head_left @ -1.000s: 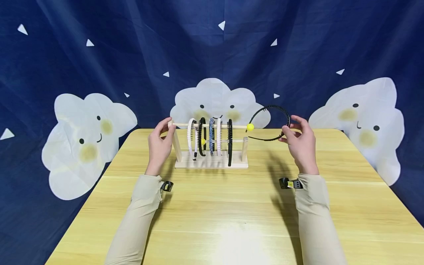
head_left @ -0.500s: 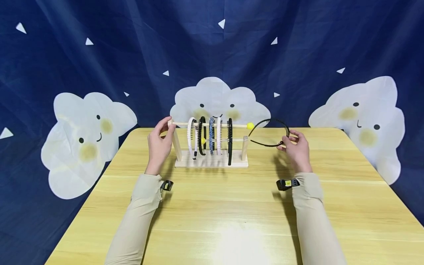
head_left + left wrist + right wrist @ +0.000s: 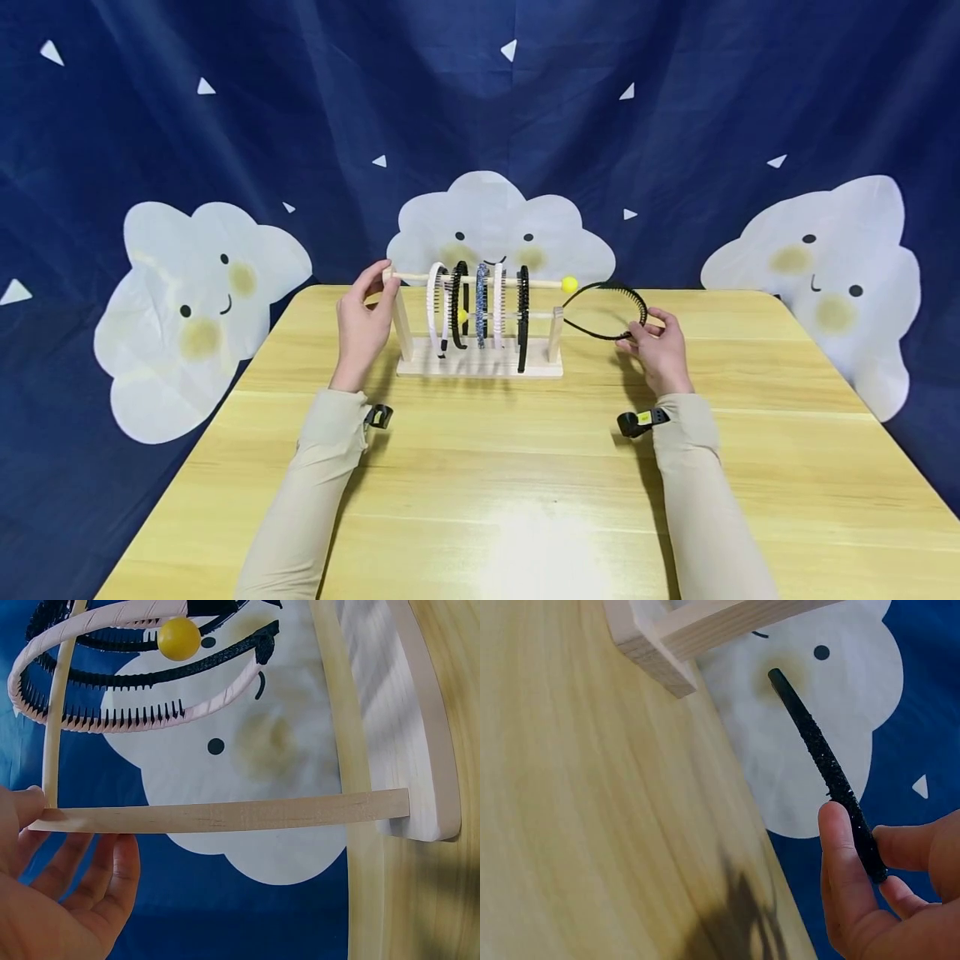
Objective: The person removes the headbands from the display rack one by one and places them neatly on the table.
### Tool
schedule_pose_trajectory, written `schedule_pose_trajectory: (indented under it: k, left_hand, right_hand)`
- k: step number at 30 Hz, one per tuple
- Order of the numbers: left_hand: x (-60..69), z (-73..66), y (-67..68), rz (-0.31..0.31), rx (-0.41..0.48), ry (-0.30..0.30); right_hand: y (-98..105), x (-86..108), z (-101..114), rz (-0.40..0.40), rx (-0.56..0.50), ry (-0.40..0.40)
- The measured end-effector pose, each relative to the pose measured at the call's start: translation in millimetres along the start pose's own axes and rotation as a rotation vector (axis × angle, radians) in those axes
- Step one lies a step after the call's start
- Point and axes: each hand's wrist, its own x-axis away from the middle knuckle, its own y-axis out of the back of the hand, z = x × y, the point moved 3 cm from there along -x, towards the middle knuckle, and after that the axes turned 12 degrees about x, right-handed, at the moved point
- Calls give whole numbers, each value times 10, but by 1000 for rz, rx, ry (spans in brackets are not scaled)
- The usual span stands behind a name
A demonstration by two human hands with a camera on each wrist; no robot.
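Observation:
At the left end of the wooden headband rack (image 3: 405,367), my left hand (image 3: 363,321) pinches the top of the upright post (image 3: 225,816) between thumb and fingers. My right hand (image 3: 660,350) holds a black toothed headband (image 3: 641,302) by its right side, just off the rack's right end. In the right wrist view this headband (image 3: 825,761) looks glittery, gripped by thumb and fingertips. Its open ends point left towards the rack's shorter right post (image 3: 556,335). Several headbands hang on the upper rod, among them a white one (image 3: 432,304), a blue glittery one (image 3: 482,304) and a pink one (image 3: 498,304).
A yellow ball (image 3: 570,285) caps the upper rod's right end, close to the held headband. Another yellow ball (image 3: 462,317) sits on the lower rod. The rack stands on a wooden table (image 3: 480,467), before a blue curtain (image 3: 330,100) with cloud prints.
My right hand has moved down and to the left, lowering the black headband from above the yellow ball's height to beside the right post. My left hand stays on its post.

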Motion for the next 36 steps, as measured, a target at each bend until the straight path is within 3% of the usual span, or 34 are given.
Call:
schedule_pose_trajectory:
  k: [9,20,36]
  left_hand:
    - [-14,1,-3,-8,2,-1]
    - [-17,-20,-2,-4,-7,-19]
    - [-14,-24,-7,0,-11,-14]
  right_hand:
    - [-17,-81,-139,6,-34,-84]
    - [-40,-95,-245,5,-60,-87]
    - [-53,-58,-245,13,-12,-109]
